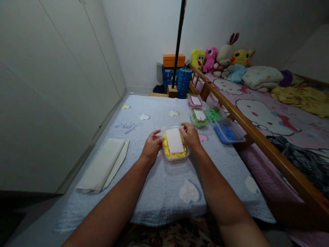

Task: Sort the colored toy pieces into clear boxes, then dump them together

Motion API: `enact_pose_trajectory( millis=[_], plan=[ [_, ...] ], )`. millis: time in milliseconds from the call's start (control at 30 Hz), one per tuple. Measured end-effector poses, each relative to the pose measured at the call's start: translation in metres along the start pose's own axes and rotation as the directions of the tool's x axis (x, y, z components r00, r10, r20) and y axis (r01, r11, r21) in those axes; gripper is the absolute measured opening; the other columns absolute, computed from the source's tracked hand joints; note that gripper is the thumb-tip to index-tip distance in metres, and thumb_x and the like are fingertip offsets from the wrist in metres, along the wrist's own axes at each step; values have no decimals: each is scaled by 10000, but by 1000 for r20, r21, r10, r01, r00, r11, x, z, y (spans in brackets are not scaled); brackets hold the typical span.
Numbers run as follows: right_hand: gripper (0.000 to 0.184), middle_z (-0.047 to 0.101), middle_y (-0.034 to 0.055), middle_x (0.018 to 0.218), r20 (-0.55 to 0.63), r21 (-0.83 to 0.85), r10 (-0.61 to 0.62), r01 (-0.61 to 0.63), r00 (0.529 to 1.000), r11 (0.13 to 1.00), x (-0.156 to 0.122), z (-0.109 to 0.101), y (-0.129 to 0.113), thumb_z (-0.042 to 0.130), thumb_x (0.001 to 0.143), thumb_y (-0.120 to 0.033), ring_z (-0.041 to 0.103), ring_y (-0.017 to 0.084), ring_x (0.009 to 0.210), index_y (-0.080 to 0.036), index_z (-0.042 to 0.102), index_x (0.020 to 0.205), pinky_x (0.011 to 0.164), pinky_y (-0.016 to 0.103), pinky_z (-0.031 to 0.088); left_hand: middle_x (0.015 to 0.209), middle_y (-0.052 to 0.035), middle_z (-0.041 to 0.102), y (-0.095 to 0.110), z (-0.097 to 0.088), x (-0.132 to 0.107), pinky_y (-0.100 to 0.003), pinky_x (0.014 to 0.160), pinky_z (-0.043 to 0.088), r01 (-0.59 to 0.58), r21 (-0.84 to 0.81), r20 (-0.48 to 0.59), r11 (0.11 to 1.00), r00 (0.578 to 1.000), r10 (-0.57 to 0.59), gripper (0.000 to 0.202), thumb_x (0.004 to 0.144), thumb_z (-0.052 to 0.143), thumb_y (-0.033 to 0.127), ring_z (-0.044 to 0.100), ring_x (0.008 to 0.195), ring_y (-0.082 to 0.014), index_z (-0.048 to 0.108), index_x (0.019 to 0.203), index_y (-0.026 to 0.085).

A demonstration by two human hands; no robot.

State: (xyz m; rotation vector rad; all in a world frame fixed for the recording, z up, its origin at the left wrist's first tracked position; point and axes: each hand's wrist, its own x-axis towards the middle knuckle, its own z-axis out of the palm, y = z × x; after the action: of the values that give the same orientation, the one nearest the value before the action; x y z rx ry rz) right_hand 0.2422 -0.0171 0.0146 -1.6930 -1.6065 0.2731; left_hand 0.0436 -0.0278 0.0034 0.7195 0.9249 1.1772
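Head view: a pale blue quilt (159,192) covers the floor between white cupboard doors (56,85) and a wooden bed rail (259,144). At the quilt's middle sits a clear container (176,158) of yellow pieces (a white card lies on top). The left hand (152,146) and right hand (190,136) clasp its sides, fingers curled. Beyond it, to the right, stand a red-filled tub (195,101), a green-filled tub (199,119) and a blue-filled tub (227,132). A folded cream cloth (102,164) lies on the left.
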Motion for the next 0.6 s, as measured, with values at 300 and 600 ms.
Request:
enact_pose_trajectory(
  millis=[300,600],
  plan=[
    [379,768,101,1066,-11,-15,10,-10,1000,1000,-4,-5,-9,495,972,-279,694,252,968,-199,729,1259,930,351,508,743,66,595,4,3,-2,-217,602,440,8,48,19,999,1000,-9,594,589,782,222,553,619,-96,609,1156,188],
    [379,788,99,1118,-74,16,22,-21,997,1000,-8,-5,-12,489,982,-289,717,257,1012,-209,727,1266,952,360,518,804,58,563,-1,-2,2,-210,560,415,-37,94,66,995,997,31,568,651,771,262,533,612,-85,629,1198,201]
  ],
)
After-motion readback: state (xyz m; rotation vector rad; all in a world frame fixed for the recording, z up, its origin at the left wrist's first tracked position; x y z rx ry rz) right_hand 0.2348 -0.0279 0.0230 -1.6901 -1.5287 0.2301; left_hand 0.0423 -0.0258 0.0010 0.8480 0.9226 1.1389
